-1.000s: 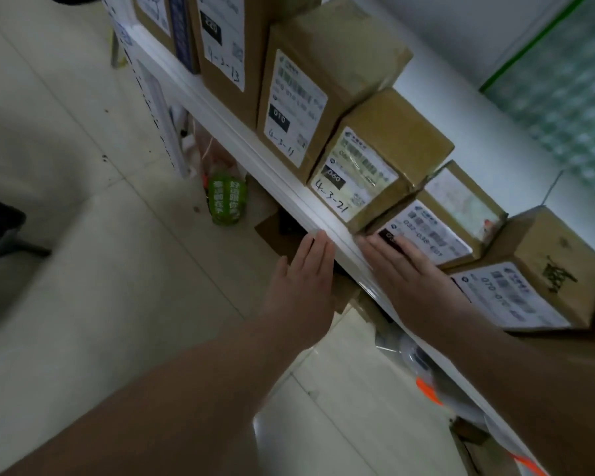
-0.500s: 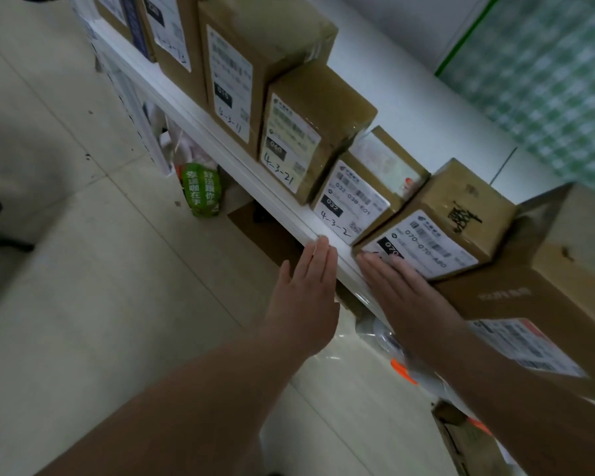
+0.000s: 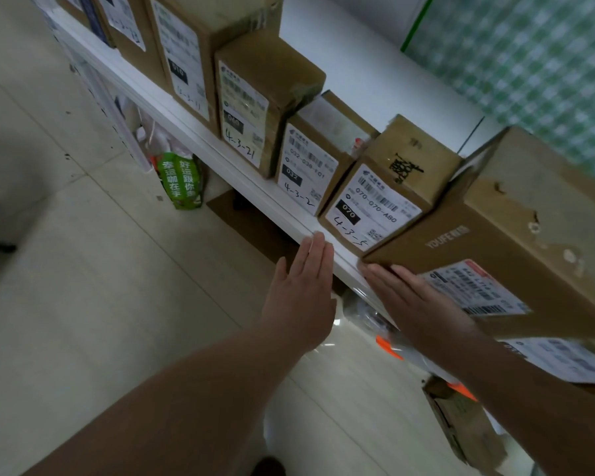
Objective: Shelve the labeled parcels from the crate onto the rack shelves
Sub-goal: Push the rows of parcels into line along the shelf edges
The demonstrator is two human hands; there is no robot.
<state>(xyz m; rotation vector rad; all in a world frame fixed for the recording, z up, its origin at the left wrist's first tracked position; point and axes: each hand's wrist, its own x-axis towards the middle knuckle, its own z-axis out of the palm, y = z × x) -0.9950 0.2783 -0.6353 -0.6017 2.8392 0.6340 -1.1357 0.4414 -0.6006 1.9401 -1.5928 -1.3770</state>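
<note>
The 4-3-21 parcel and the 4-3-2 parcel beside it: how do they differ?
The 4-3-21 parcel stands clearly taller than the 4-3-2 parcel. Its black tag reads 040; the 4-3-2 parcel's reads 032. The 4-3-2 parcel has a pale sheet on top; the 4-3-21 parcel's top is plain brown cardboard. Both are brown cartons with white labels facing the shelf front.
</note>
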